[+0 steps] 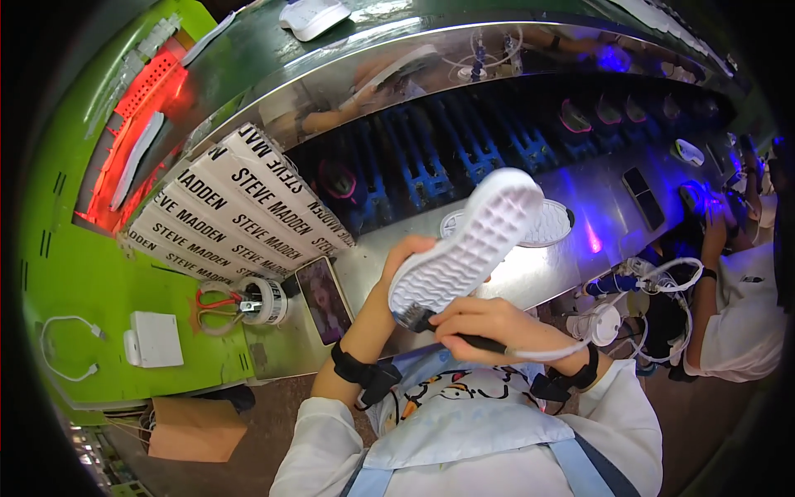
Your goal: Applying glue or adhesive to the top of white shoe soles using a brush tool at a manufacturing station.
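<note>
A white shoe sole (472, 236) with a ridged inner face is tilted up in front of me. My left hand (404, 258) is closed around its left edge; some of its fingers are hidden behind the sole. In my right hand (490, 321) is a black-handled brush (418, 318), its bristles against the sole's near end. A thin white hose (546, 354) runs from the handle's rear end. Behind the raised sole, another white sole (555, 225) lies on the metal bench (530, 269), partly covered from view.
To the left stand a printed white box (248, 207), a lit phone (323, 300) and a round holder with tools (267, 302). A white adapter (155, 340) sits on the green table. Beyond the bench runs a dark rack conveyor (439, 157). At right are a dark phone (643, 199) and a co-worker (737, 298).
</note>
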The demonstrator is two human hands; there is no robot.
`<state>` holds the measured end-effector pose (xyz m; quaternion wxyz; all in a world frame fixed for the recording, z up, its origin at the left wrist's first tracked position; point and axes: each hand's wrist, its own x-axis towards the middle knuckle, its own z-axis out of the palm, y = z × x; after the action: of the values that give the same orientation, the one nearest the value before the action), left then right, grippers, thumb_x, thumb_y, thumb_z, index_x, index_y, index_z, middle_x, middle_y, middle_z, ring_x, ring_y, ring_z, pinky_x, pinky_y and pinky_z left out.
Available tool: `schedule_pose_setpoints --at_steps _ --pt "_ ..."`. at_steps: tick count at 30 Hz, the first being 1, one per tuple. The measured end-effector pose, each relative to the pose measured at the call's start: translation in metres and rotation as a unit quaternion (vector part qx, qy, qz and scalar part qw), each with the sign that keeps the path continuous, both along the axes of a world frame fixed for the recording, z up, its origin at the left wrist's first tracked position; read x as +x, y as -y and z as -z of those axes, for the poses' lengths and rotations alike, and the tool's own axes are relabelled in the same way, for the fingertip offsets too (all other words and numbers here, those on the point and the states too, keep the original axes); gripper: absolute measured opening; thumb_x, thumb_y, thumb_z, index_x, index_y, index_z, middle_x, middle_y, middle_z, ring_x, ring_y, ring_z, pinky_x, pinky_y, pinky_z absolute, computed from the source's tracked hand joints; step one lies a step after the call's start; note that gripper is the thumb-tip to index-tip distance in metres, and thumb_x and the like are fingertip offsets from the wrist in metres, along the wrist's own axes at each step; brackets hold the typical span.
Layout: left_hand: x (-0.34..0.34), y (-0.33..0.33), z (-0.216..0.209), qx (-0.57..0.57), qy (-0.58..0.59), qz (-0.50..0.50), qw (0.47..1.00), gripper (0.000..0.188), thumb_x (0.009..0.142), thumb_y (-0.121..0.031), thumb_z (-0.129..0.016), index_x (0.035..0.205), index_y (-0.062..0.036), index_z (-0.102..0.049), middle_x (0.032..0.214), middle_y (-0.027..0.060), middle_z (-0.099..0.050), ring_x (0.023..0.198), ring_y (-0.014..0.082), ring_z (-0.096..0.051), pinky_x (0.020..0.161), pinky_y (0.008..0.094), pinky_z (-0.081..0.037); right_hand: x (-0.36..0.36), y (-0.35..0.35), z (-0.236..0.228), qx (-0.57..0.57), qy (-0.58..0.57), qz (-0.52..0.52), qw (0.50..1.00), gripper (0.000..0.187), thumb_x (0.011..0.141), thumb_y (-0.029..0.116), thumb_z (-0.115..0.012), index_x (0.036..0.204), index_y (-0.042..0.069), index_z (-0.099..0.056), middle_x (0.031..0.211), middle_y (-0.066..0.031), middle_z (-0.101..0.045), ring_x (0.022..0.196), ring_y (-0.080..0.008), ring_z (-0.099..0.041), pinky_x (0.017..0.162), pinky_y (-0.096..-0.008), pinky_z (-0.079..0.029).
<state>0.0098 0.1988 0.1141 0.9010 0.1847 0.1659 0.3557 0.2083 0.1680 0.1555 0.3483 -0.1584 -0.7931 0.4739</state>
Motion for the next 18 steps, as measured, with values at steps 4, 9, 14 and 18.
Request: schedule_pose_setpoints --at_steps 4,9,14,18 --pt "0.004 0.034 -0.042 0.222 -0.275 -0.124 0.927 0.030 0.088 -0.003 -0.048 0.117 -0.0034 -0.056 0.119 0.0126 -0.057 0.112 0.0218 -0.055 0.096 0.0309 -0.042 0.006 -0.003 -0.005 -0.009 0.031 -0.023 0.999 0.008 0.079 0.001 -0.062 0.086 -0.003 -0.064 0.088 -0.0118 -0.065 0.077 -0.0261 -0.065 0.069 -0.0307 -0.052" --pt "0.009 -0.002 -0.047 0.095 -0.389 0.037 0.915 0.027 0.083 -0.008 -0.059 0.109 -0.0036 -0.061 0.113 0.0104 -0.060 0.106 0.0180 -0.058 0.092 0.0269 -0.045 0.013 -0.005 0.015 0.044 0.159 -0.070 0.984 0.008 0.081 0.003 -0.061 0.088 -0.001 -0.064 0.093 -0.0118 -0.064 0.078 -0.0245 -0.064 0.070 -0.0297 -0.051" --pt "0.002 -0.020 -0.020 -0.091 -0.316 0.102 0.939 0.035 0.077 -0.025 -0.068 0.105 -0.0030 -0.065 0.095 0.0070 -0.067 0.084 0.0136 -0.064 0.075 0.0240 -0.050 0.012 -0.004 0.000 -0.013 0.008 0.012 1.000 0.011 0.082 0.005 -0.062 0.091 -0.002 -0.064 0.093 -0.0129 -0.065 0.081 -0.0231 -0.064 0.072 -0.0306 -0.051" --pt "-0.003 -0.032 -0.018 0.073 -0.441 0.137 0.884 0.040 0.079 -0.033 -0.065 0.103 -0.0010 -0.067 0.090 0.0066 -0.067 0.074 0.0129 -0.063 0.067 0.0220 -0.048 0.043 -0.016 0.026 0.004 0.142 -0.037 0.989 0.010 0.082 0.003 -0.060 0.088 -0.003 -0.065 0.096 -0.0134 -0.065 0.083 -0.0228 -0.065 0.071 -0.0303 -0.052"
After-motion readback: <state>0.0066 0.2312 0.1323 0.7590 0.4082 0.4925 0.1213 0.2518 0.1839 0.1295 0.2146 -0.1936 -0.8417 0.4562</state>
